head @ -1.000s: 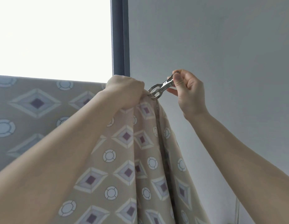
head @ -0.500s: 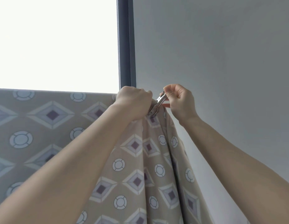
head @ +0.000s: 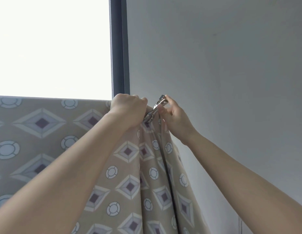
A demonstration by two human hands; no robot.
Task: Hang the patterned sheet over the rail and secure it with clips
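Observation:
The beige patterned sheet (head: 45, 132), printed with diamonds and rings, hangs over a rail that it hides; its right end gathers into folds. My left hand (head: 128, 108) grips the bunched top edge of the sheet. A metal clip (head: 155, 109) sits right beside that hand, its jaws down on the gathered fabric and its handles pointing up and to the right. My right hand (head: 173, 117) pinches the clip with thumb and fingers, just right of the left hand.
A dark window frame post (head: 119, 48) rises behind my hands, with a bright window (head: 52, 44) to its left. A plain grey wall (head: 222, 65) fills the right side.
The clip, held apart to the right a second ago, has come down against the gathered sheet edge beside my left hand. My right hand's fingers have loosened around its handles. The view shifted slightly.

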